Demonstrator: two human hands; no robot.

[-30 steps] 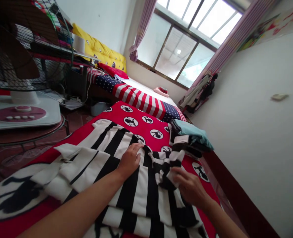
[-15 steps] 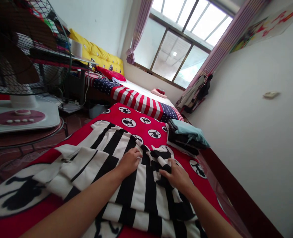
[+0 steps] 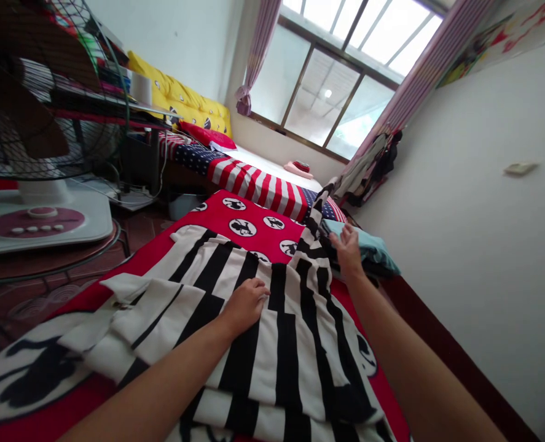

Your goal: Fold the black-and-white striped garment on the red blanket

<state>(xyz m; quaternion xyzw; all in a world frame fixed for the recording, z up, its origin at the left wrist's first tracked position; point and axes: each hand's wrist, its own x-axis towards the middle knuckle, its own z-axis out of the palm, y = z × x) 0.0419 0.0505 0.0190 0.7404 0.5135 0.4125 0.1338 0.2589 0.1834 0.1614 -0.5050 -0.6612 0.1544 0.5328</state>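
A black-and-white striped garment (image 3: 263, 350) lies spread on a red cloth with round white figure prints. My left hand (image 3: 247, 307) rests on its middle, fingers curled together on the fabric. To the right, my right hand (image 3: 347, 248) is raised off the garment with its fingers apart, holding nothing. A long striped sleeve (image 3: 313, 227) stretches up and away from the garment, just left of my right hand. On the left, part of the garment is folded over in layers.
A stack of folded clothes with a light blue one (image 3: 371, 245) on top sits beyond my right hand. An electric fan (image 3: 42, 209) stands on a round stool at left. Behind are a bed with a flag-patterned cover (image 3: 254, 187) and a window (image 3: 327, 92).
My right hand has let go of the bunched sleeve and moved up and right. The sleeve now extends toward the far bed. My left hand has stayed almost in place.
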